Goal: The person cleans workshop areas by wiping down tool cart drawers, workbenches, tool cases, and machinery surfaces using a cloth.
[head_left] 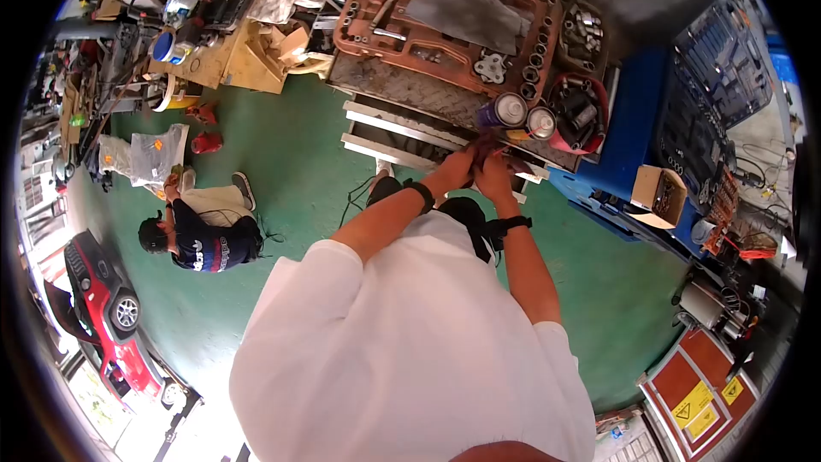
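Note:
Both hands are close together at the front edge of a metal workbench [402,90], by its partly open drawers [393,150]. My left hand [457,167] has its fingers bent in against a small dark object [487,147], too small to name. Against the same spot, from the right, lies my right hand [493,178], its fingers curled. Which hand grips the object cannot be told. Just above the hands stand two spray cans [508,109]. An orange-brown socket case [402,47] with a grey cloth [466,10] in it lies behind them.
A red tub [609,111] of dark parts stands right of the cans. Farther right are a blue cabinet [629,107] and a small cardboard box [658,195]. A co-worker [209,231] crouches at the left near plastic bags [158,156]. A red car [111,316] is lower left.

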A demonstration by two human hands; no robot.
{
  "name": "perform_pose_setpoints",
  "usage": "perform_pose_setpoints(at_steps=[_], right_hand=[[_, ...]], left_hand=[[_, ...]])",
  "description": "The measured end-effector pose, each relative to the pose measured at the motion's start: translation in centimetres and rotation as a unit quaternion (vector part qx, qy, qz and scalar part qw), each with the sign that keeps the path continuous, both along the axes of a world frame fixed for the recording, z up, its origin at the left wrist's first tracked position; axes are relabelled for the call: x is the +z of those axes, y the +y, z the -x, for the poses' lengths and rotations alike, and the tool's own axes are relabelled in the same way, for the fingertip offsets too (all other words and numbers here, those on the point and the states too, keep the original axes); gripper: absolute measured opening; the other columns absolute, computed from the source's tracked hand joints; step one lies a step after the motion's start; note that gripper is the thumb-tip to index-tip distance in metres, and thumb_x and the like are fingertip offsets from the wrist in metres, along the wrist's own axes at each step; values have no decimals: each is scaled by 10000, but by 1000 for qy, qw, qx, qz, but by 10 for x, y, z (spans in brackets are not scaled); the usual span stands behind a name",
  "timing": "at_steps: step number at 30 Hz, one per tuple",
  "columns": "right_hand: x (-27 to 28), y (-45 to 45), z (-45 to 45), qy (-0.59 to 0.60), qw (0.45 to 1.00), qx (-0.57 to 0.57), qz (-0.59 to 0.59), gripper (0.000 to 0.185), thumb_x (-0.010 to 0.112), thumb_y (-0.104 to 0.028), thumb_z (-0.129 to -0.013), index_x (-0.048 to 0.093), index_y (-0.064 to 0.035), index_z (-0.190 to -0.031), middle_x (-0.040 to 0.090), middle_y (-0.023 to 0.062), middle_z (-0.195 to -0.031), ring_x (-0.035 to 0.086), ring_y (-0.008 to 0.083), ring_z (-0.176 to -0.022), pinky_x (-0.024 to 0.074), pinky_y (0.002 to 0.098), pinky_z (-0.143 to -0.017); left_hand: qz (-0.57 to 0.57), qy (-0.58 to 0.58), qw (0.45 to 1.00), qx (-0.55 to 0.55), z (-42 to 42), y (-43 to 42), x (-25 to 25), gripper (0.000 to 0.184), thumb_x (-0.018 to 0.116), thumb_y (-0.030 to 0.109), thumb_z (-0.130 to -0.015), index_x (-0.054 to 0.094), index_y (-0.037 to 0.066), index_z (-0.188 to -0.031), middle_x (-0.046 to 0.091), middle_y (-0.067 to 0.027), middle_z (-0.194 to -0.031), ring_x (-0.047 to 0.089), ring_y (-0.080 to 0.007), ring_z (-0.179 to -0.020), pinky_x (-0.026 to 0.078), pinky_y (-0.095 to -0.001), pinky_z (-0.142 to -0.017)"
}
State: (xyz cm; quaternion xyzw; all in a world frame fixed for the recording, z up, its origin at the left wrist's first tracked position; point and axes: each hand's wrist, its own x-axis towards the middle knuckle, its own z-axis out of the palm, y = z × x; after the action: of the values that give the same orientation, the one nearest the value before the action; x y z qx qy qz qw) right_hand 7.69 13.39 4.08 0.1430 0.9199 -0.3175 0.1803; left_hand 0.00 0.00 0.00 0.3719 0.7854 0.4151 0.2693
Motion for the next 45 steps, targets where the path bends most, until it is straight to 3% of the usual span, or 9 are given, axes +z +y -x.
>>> perform_pose_setpoints(at_steps=[2,9,11,13,17,19,23,29,45], right_hand=[[6,-13,13,60,994,-85,16,535,693,-190,-783,445,25,-1206,562,311,-1126,547,473,-1044,446,493,-890],[58,-110,99,-34,986,-25,163,571,653,-200,-845,341,33,-1262,558,335,-1092,574,467,-1014,480,446,-839],[41,-119,117,47,984,-31,171,614,616,-308,-905,325,45,-1314,575,316,-1138,601,444,-1009,496,453,-810],[59,-142,151,108,887,-235,384,624,586,-412,-930,344,3,-1330,555,271,-1227,592,384,-1074,485,417,-851],[69,-156,178,101,937,-220,253,650,550,-500,-934,364,-37,-1350,545,248,-1258,568,356,-1136,465,412,-912],[56,-144,182,98,940,-228,233,608,595,-432,-923,395,-45,-1347,563,243,-1236,569,387,-1130,458,431,-925],[52,-125,183,207,938,-263,92,521,667,-256,-873,466,-36,-1300,562,236,-1235,562,437,-1092,458,470,-926],[54,-161,221,41,961,-269,-48,487,596,-242,-889,450,-17,-1296,435,295,-1304,542,491,-1058,467,530,-897],[51,-124,142,-9,971,-183,-156,625,625,-223,-841,424,-284,-1430,405,300,-1383,627,425,-978,565,445,-736]], left_hand=[[82,-33,995,-40,22,-14,17,452,666,169,-758,531,21,-1162,642,-273,-948,624,-461,-792,502,-532,-700],[17,37,990,-132,122,-149,28,385,666,204,-823,552,-16,-1117,641,-201,-1068,633,-342,-900,507,-436,-755],[-96,-532,837,80,140,-164,39,349,606,191,-920,541,3,-1208,627,-89,-1086,605,-196,-938,498,-342,-788],[-96,-550,820,123,162,-177,97,337,552,185,-973,524,22,-1266,608,-24,-1073,557,-114,-966,474,-290,-813],[-63,-434,897,53,186,-164,71,324,584,244,-956,567,11,-1180,634,-95,-999,583,-164,-893,466,-312,-771],[-2,-49,995,-91,201,-164,52,339,629,281,-917,590,19,-1130,643,-178,-970,607,-239,-836,477,-344,-734],[4,-11,990,140,244,-182,99,387,695,270,-838,607,39,-1136,642,-212,-1028,632,-366,-931,491,-454,-793],[130,204,957,163,282,-196,91,493,709,330,-826,547,154,-1257,616,-176,-1116,584,-365,-1056,449,-489,-902],[115,114,983,89,291,-194,60,435,719,274,-811,558,188,-1206,572,-123,-1026,518,-334,-1075,365,-534,-892]])
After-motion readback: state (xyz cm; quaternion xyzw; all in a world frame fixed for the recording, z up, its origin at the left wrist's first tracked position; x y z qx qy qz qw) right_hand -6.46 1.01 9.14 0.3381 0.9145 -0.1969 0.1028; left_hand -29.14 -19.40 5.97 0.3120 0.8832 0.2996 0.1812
